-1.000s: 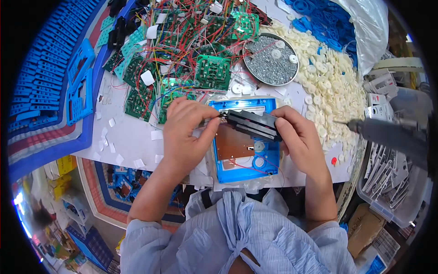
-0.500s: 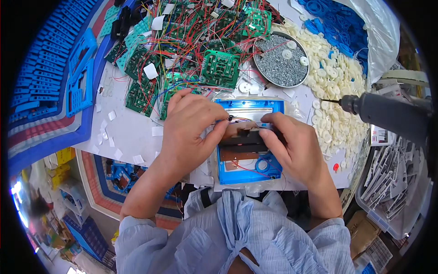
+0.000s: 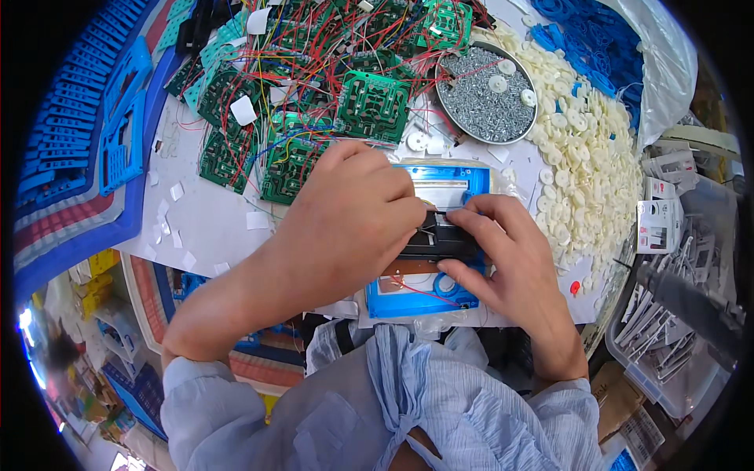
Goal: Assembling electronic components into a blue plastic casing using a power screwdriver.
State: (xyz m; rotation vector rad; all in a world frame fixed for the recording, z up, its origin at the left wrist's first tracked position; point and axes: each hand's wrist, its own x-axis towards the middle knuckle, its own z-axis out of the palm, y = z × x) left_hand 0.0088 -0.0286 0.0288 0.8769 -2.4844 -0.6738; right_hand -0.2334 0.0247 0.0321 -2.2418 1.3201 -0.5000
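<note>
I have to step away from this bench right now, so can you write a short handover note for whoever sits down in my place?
Left hand: fingers curled down on the left end of the black part, pressing or gripping it.
Right hand: fingertips pinch the same black part from the right and below.
The black part lies across the blue housing, which sits on the white sheet in front of the body; a red wire shows at its lower edge.
Round tin of screws is beyond it, white discs to the right, green circuit boards to the upper left.
Done: black part is set on the housing.
Left: cannot tell whether it is fully seated; no screws visible in it.
</note>
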